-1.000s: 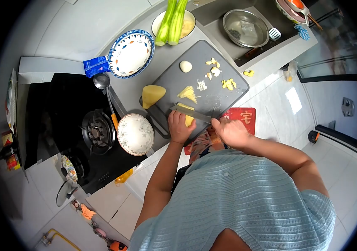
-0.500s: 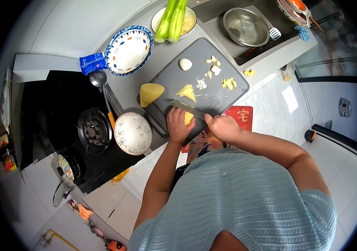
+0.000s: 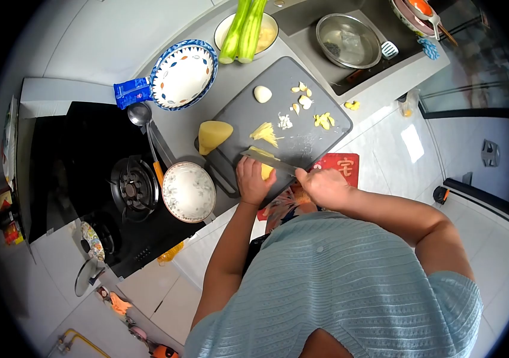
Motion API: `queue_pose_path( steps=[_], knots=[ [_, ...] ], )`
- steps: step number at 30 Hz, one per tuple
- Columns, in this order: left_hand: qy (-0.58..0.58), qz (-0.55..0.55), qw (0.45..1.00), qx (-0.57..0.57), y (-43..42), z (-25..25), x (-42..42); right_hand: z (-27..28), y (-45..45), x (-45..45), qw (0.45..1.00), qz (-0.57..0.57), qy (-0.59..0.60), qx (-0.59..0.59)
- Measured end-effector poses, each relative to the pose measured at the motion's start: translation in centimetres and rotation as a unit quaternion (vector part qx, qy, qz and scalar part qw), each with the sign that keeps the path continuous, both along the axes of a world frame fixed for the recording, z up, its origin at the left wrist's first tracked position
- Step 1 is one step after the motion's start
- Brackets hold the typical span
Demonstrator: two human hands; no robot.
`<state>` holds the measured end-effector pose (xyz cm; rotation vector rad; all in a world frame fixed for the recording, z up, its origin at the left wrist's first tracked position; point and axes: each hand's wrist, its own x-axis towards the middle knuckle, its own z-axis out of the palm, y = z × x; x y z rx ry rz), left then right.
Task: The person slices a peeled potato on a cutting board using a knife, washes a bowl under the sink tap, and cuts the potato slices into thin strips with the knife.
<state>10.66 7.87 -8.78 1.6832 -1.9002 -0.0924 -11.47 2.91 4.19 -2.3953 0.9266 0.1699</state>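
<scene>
My left hand (image 3: 254, 181) is curled over a peeled yellow potato piece (image 3: 267, 172) near the front edge of the grey cutting board (image 3: 236, 110). In my right hand (image 3: 328, 187) is the handle of a kitchen knife (image 3: 275, 161), its blade lying across the potato beside my left fingertips. A thin yellow layer (image 3: 259, 151) shows on the blade's far side. Farther up the board are a heap of potato shreds (image 3: 264, 134), chopped white bits (image 3: 284, 122), garlic cloves (image 3: 306, 102), yellow slices (image 3: 324, 120) and a whitish egg-shaped piece (image 3: 262, 94). A larger peeled potato chunk (image 3: 215, 135) sits at the board's left edge.
Left of the board stand a floral bowl (image 3: 189, 191), a ladle (image 3: 140, 113) and a gas stove (image 3: 130, 188). Behind are a patterned bowl (image 3: 184, 74), a blue packet (image 3: 132, 92) and green gourds (image 3: 242, 33) on another bowl. A metal basin (image 3: 349, 42) sits in the sink.
The knife and my right hand have shifted slightly toward the lower right across the potato. More yellow now shows beyond the blade. My left hand keeps its grip, and the view has moved slightly.
</scene>
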Motion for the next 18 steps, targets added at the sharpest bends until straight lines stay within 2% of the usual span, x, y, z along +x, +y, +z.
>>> queue_pose_path(
  steps=[6, 14, 18],
  knots=[
    [0.016, -0.008, 1.0, 0.009, 0.1, -0.2, 0.2, 0.4, 0.3, 0.5, 1.0, 0.001, 0.004, -0.006],
    [-0.003, -0.003, 1.0, -0.012, -0.1, 0.2, -0.1, -4.3, 0.5, 0.9, 0.998, -0.021, -0.027, -0.057],
    [0.003, -0.003, 1.0, -0.018, 0.1, 0.4, -0.1, -2.4, -0.2, 0.9, 0.999, -0.029, -0.016, -0.024]
  ],
)
